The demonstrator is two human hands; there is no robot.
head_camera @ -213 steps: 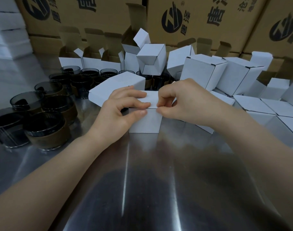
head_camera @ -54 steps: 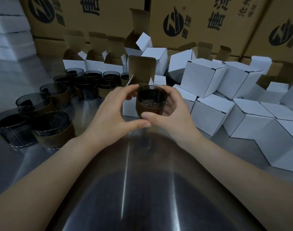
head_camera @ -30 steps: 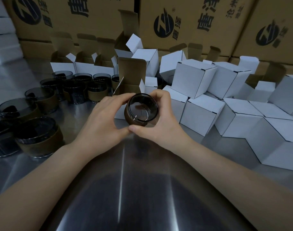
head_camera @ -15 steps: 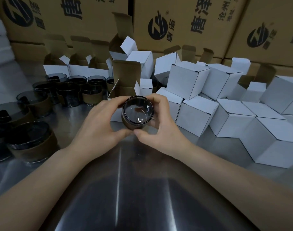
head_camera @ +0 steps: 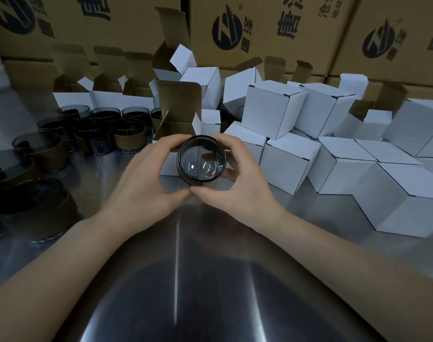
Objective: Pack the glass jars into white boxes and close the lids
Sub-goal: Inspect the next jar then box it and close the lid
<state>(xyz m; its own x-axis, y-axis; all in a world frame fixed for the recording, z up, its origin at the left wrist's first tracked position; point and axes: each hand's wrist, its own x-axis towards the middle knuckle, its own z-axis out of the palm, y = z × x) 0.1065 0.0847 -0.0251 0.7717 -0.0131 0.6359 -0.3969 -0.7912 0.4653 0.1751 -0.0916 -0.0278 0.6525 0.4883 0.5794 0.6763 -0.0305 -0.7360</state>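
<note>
Gripping a glass jar with left hand and right hand, thumb to thumb. Held over the bench (mouth tipped toward camera).

**Middle carton**, brown cardboard, back row:
- Round black logo with an angular mark inside.
- Small ® sign at the logo's upper right.
- Two small Chinese characters stacked beside the logo, too small to read.
- Large black character 唐. The one above it is cut by the frame edge, possibly 泽.
- Slanted line of smaller Chinese print further right, cropped.

**Left carton**:
- Same logo, partly cropped.
- Small characters beside it.
- Lower part of one large character.

**Right carton**:
- Same logo, with small stacked characters beside it, blurred.
</note>
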